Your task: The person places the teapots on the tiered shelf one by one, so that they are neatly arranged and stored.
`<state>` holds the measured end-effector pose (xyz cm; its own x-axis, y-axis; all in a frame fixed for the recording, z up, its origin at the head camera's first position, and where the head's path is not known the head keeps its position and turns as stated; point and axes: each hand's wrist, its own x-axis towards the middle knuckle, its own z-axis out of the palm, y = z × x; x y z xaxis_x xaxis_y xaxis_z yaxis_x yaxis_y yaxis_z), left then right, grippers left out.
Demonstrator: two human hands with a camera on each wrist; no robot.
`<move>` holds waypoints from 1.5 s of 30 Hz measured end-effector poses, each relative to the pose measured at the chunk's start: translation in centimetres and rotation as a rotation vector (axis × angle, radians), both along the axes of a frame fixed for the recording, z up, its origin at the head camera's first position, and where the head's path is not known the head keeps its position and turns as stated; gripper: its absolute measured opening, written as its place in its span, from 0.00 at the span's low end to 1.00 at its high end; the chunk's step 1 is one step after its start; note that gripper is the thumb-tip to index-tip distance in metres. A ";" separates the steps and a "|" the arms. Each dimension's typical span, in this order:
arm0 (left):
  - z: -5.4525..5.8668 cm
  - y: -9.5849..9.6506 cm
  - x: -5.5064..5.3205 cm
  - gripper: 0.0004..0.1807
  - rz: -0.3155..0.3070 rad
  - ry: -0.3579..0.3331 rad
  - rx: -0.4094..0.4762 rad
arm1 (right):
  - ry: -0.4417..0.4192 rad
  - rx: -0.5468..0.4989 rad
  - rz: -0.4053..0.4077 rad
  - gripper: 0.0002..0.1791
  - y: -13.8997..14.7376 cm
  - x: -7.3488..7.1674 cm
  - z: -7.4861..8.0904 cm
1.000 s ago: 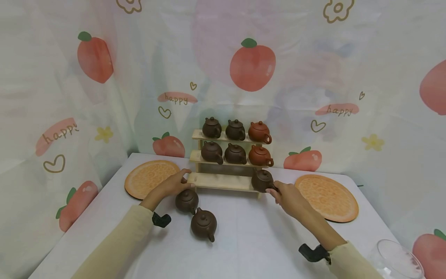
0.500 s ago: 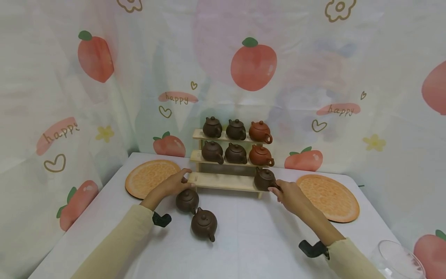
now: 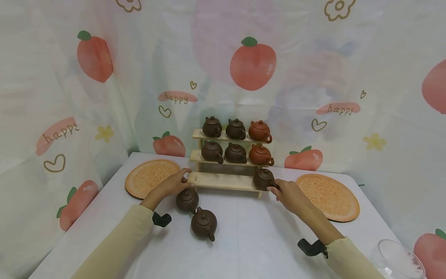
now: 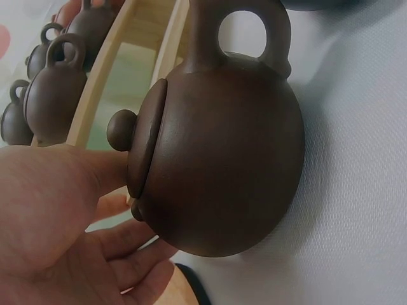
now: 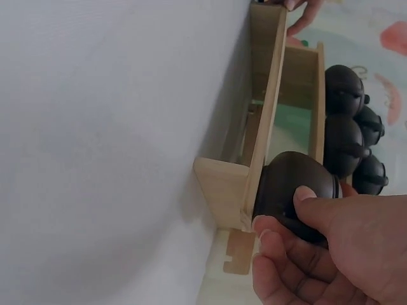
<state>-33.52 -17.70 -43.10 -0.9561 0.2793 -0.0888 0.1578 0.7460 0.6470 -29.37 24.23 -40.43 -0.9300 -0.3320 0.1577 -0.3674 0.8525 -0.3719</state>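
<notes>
A dark brown teapot (image 3: 263, 179) sits upright at the right end of the bottom tier of a wooden three-tier stand (image 3: 223, 180). My right hand (image 3: 290, 197) pinches its handle, with the thumb on top in the right wrist view. At the stand's left end, my left hand (image 3: 172, 183) grips the bottom tier between thumb and fingers. Just in front of that hand, a second brown teapot (image 3: 187, 200) stands on the table, large in the left wrist view. Close beside it is another brown teapot (image 3: 204, 224), its handle toward me.
Several dark teapots (image 3: 235, 153) and two reddish ones (image 3: 260, 155) fill the upper two tiers. Round orange mats lie on both sides, a left mat (image 3: 146, 176) and a right mat (image 3: 329, 197). A clear glass container (image 3: 397, 257) stands at the near right corner of the white table (image 3: 244, 240).
The teapot in my right hand has shifted slightly right along the bottom tier, to its end. My left hand and the two teapots on the table have stayed in place.
</notes>
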 end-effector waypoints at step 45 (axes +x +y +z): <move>-0.4 -0.2 -0.4 0.33 0.011 -0.002 0.012 | -0.100 0.026 0.297 0.23 -15.4 9.6 -3.8</move>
<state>-33.92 -17.85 -43.55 -0.9588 0.2702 -0.0875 0.1486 0.7399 0.6561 -19.77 8.88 -44.22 -0.8022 -0.5942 0.0583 -0.5645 0.7231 -0.3981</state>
